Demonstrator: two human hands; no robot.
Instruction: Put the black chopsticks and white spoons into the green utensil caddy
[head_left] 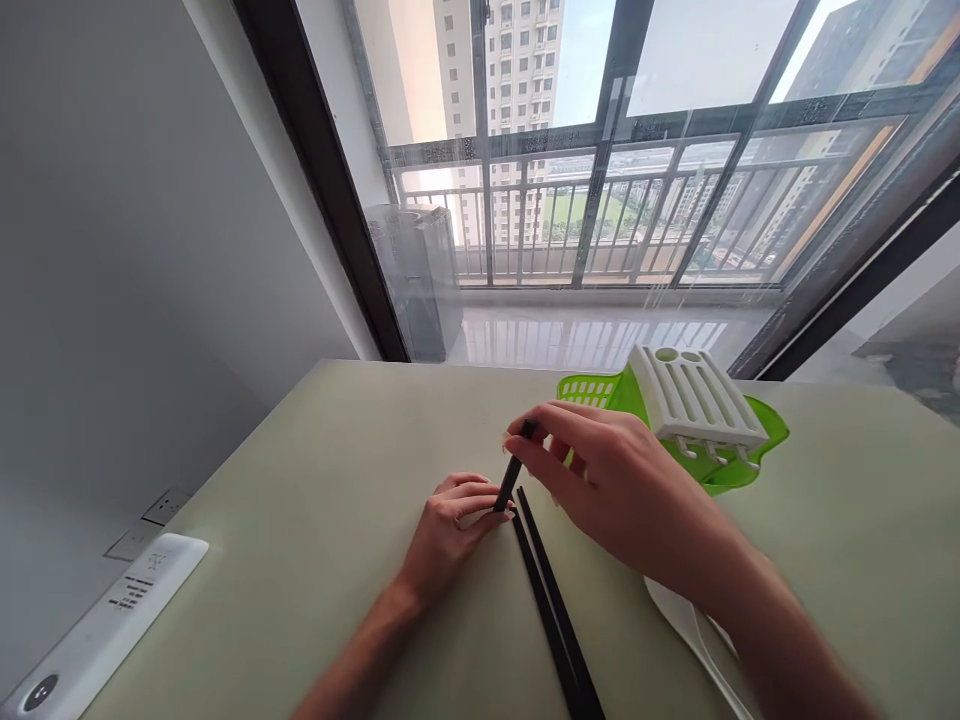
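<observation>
My right hand (600, 460) is closed in a pinch on the upper end of a black chopstick (511, 478), which stands tilted above the table. At its lower end, the fingers and thumb of my left hand (457, 520) are closed around it. Whether one stick or more is in my fingers, I cannot tell. Just to the right of my left hand, two black chopsticks (551, 600) lie side by side on the table, their thin tips pointing away from me. Under my right forearm a white spoon-like utensil (686, 620) is partly hidden.
Beyond my right hand sits a green basket (772, 425) carrying a white slotted rack with hooks (697, 400). A white power strip (120, 620) lies at the table's left edge. Past the pale table (360, 420) is a glass door onto a balcony.
</observation>
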